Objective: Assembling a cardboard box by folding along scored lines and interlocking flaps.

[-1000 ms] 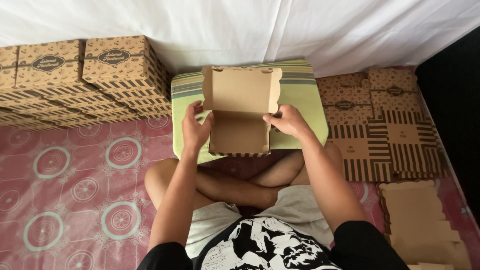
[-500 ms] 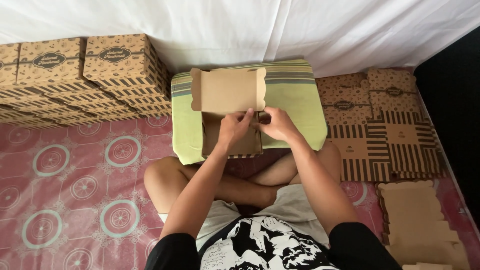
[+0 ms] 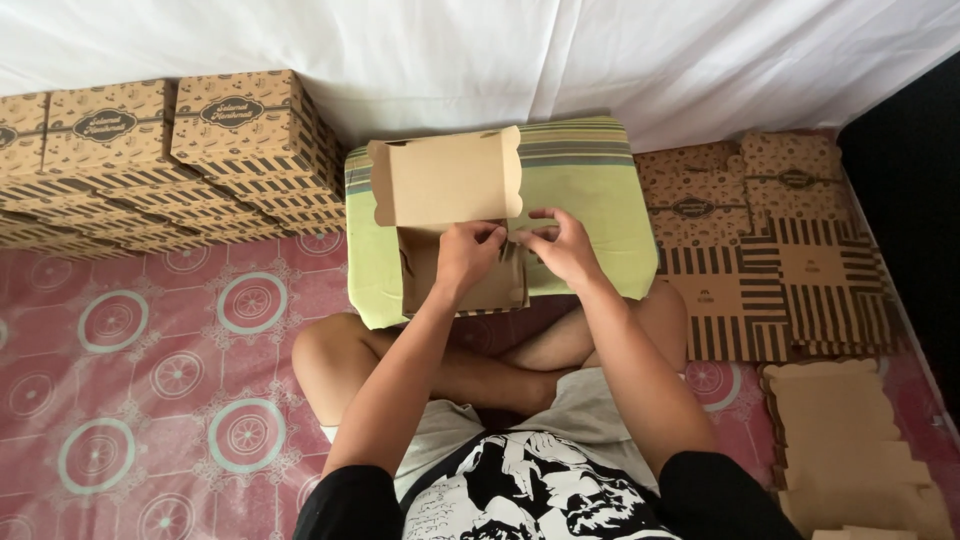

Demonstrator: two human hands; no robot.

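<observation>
Our left hand (image 3: 466,256) and right hand (image 3: 560,245) pinching the side flap of a brown cardboard box (image 3: 450,215) on a green cushion (image 3: 590,200), folded boxes stacked (image 3: 150,150) at left, flat box blanks (image 3: 770,260) at right, white cloth (image 3: 500,50) behind.

A green striped cushion (image 3: 600,200) on the pink patterned floor (image 3: 150,350) carries a half-folded brown cardboard box (image 3: 450,200).

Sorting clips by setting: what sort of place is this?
Likely a home floor used for box folding: patterned pink mat, green cushion as worktop, folded cardboard boxes stacked against a white sheet.
</observation>
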